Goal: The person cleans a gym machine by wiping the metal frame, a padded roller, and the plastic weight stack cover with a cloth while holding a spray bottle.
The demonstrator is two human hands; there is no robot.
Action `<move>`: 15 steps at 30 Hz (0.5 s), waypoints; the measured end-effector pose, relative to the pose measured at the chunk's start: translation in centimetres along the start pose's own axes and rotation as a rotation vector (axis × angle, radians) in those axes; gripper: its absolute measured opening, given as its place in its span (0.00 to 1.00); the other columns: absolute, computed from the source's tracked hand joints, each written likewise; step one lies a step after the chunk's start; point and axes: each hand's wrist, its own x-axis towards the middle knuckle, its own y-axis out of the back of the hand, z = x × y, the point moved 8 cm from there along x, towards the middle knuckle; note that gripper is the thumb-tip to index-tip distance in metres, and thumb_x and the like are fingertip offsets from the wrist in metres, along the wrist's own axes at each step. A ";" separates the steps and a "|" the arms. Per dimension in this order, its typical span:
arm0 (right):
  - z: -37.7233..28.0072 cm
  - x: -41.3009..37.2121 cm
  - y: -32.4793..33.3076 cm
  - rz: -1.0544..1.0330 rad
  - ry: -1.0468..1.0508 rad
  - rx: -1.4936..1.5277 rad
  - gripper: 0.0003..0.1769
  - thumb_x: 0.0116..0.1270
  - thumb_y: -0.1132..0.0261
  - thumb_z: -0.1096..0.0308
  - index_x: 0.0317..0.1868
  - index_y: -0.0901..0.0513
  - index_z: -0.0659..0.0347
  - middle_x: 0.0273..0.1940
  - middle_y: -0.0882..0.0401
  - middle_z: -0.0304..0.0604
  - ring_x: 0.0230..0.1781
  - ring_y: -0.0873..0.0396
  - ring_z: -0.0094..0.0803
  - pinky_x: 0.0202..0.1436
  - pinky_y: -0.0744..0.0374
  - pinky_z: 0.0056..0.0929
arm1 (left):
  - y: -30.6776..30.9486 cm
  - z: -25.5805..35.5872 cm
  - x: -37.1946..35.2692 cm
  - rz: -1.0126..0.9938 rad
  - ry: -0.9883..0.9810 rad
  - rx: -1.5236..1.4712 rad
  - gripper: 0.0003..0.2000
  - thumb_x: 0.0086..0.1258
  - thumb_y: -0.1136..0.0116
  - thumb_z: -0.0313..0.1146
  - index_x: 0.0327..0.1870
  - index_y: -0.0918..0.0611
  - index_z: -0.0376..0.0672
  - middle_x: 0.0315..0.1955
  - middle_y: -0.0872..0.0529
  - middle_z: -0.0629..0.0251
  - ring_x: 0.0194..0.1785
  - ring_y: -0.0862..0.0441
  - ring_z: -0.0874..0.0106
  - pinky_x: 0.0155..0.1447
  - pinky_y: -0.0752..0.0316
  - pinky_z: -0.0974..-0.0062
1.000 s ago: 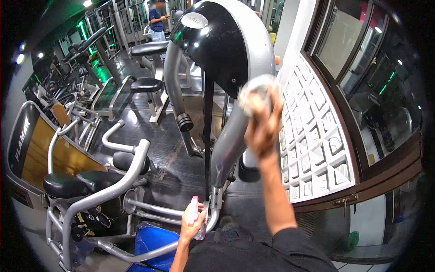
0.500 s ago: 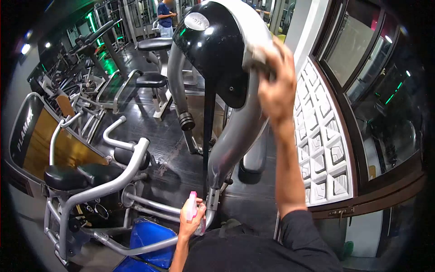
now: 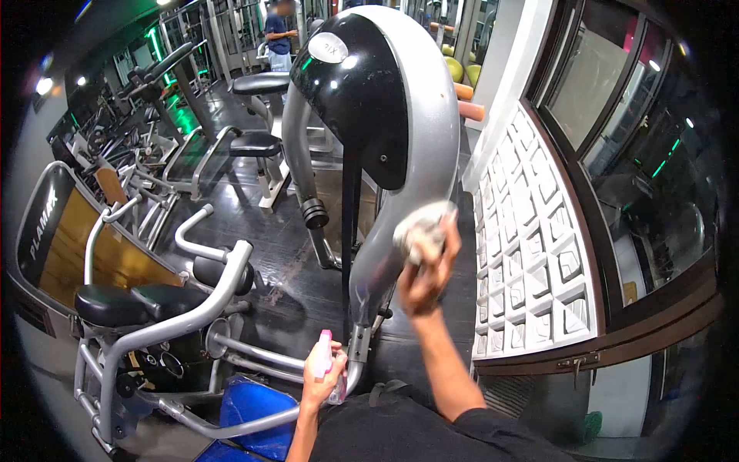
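Observation:
My right hand (image 3: 431,277) grips a bunched, light-coloured cloth (image 3: 422,229) against the grey curved frame (image 3: 385,239) of a gym machine. Both hand and cloth are somewhat blurred. Higher on the same machine sits a glossy black cover (image 3: 358,100) with an oval badge. My left hand (image 3: 322,373) is wrapped around a clear spray bottle with a pink-and-white spray head (image 3: 324,353), low beside the foot of the frame. Part of the bottle is hidden by my fingers.
A seated machine with a bent silver bar (image 3: 181,312) and black pads stands at left, near a blue pad (image 3: 258,416). A white patterned panel (image 3: 531,239) and windows line the right side. A person (image 3: 279,38) stands in the background.
My right hand has moved down the curved frame with the cloth, from beside the black cover to the lower part. My left hand stays nearly in place with the spray bottle.

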 end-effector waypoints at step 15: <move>-0.4 17.6 -2.1 0.009 0.156 -0.068 0.24 0.54 0.39 0.84 0.52 0.20 0.55 0.58 0.28 0.57 0.57 0.26 0.54 0.61 0.27 0.40 | -1.6 1.7 0.3 -0.068 -0.067 0.053 0.11 0.66 0.40 0.23 0.47 0.25 0.35 0.29 0.19 0.66 0.23 0.22 0.81 0.28 0.26 0.82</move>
